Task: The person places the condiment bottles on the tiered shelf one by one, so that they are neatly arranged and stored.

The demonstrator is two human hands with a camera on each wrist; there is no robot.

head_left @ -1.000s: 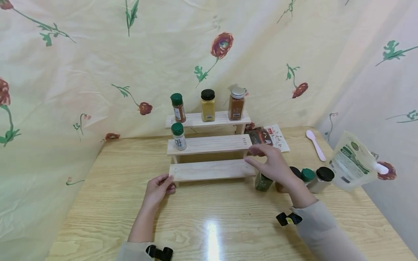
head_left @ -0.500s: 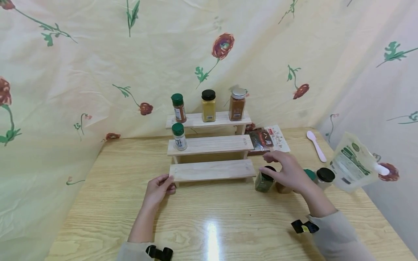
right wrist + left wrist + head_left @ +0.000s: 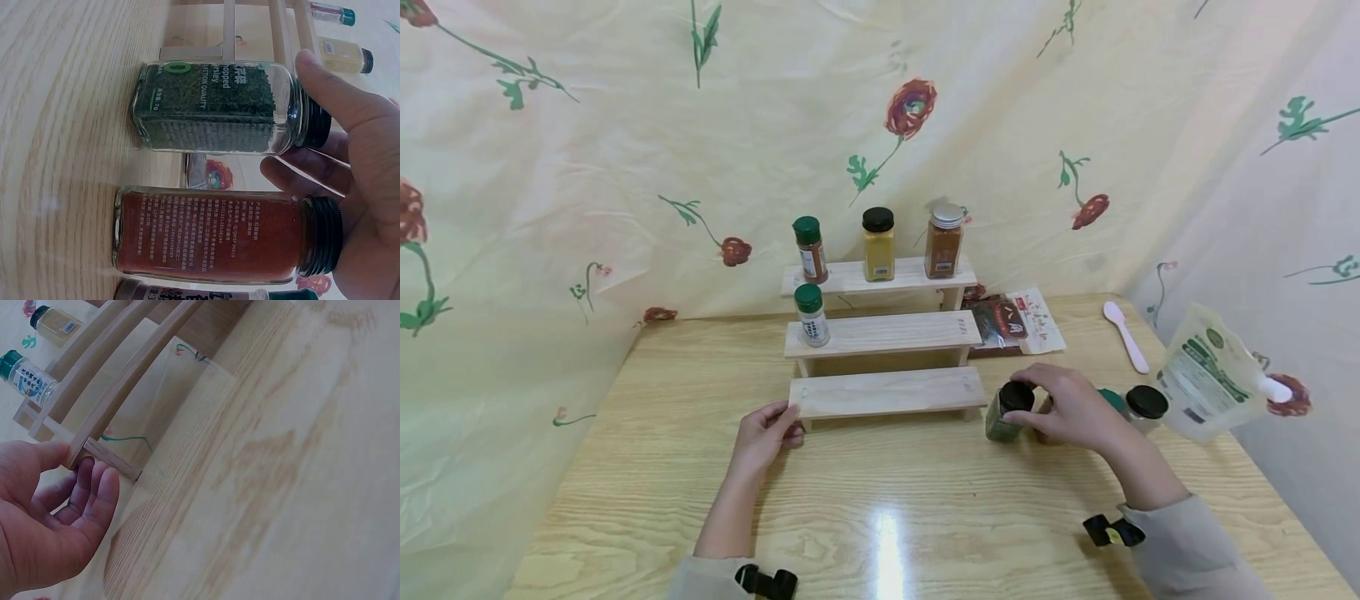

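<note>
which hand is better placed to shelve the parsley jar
Likely the right hand, with the parsley jar between its thumb and fingers; the left hand holds the rack at its left end.

Homelike setting, floral wall covering (image 3: 760,125), wooden table (image 3: 647,467), spice jars (image 3: 879,254)

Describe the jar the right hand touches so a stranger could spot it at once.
Find the wooden rack. Right of its lowest shelf, in the head view, stands a black-lidded jar touched by the right hand. Its green flakes set it apart from the red-filled jar beside it.
</note>
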